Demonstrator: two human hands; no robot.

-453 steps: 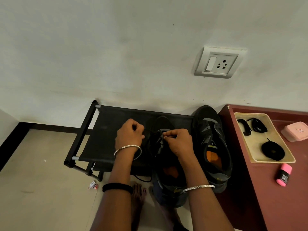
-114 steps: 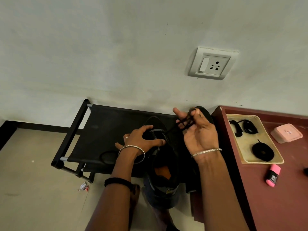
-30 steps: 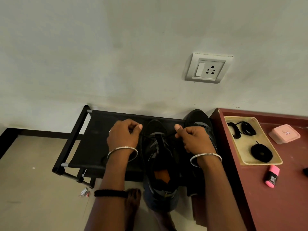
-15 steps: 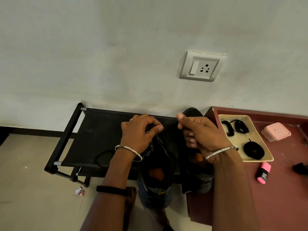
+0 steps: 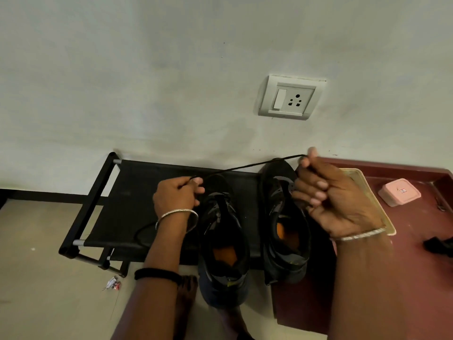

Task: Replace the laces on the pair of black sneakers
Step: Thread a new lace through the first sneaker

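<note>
The lace (image 5: 247, 167) is held stretched in the air between the two hands, over the toes of the first sneaker (image 5: 220, 231) and the second sneaker (image 5: 282, 217), both black. One end is pinched between thumb and forefinger of the left hand (image 5: 175, 195). The other end is gripped in the curled fingers of the right hand (image 5: 338, 200), which is raised near the wall. The first sneaker is placed just beside the left hand, with its toe on the black rack (image 5: 127, 192) and its heel past the rack's front edge. The second sneaker is stood beside it, against the maroon table (image 5: 416, 229). Whether the lace is passed through any eyelet cannot be told.

It is judged that the lace could slip out of the thin left pinch if it is pulled harder by the right hand. If the lace is threaded, a strong pull could also leave its two ends unequal, or the first sneaker could be dragged, because it is held by no hand.

Compared with half a second ago, the hands are now well apart. They were close together over the first sneaker then, and no taut line was seen between them.
</note>
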